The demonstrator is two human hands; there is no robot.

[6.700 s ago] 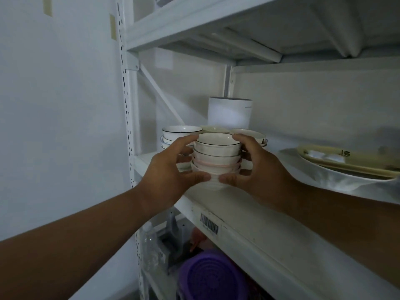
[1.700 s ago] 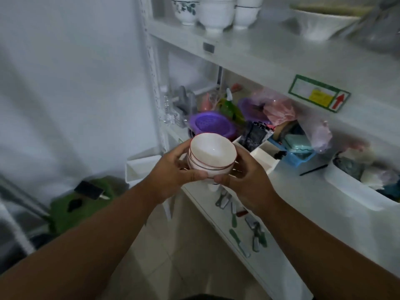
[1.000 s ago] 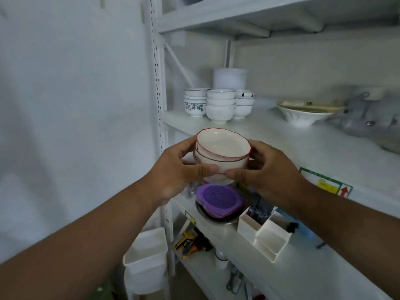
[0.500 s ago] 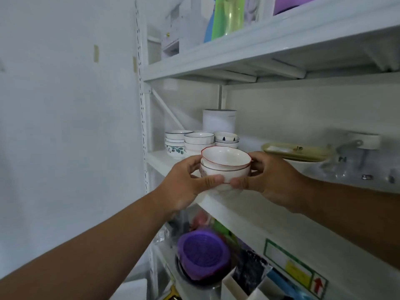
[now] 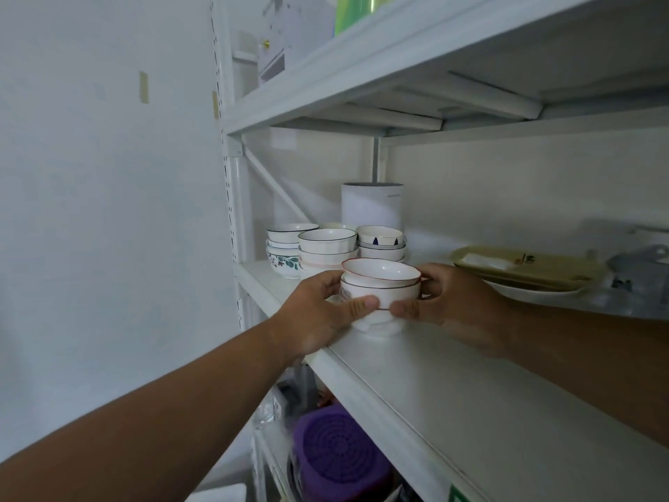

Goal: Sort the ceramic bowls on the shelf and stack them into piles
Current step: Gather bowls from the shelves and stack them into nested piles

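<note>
A small stack of red-rimmed white bowls [image 5: 380, 284] rests on the white shelf [image 5: 470, 393] near its front edge. My left hand [image 5: 318, 313] grips the stack from the left, thumb across its front. On the stack's right side my right hand [image 5: 449, 302] holds it, thumb nearly meeting the left one. Behind stand three piles: a floral-bowl pile [image 5: 286, 251] at the left, a dark-rimmed pile [image 5: 327, 248] in the middle, and a third pile [image 5: 382, 242] at the right.
A white cylinder [image 5: 373, 206] stands at the back behind the piles. A yellowish tray on a large white dish [image 5: 525, 273] lies to the right, with a grey utensil [image 5: 640, 262] beyond. A purple strainer [image 5: 340, 458] sits on the shelf below.
The red-rimmed stack came down from just above the shelf edge and now sits on the shelf, farther in. Both hands still grip it.
</note>
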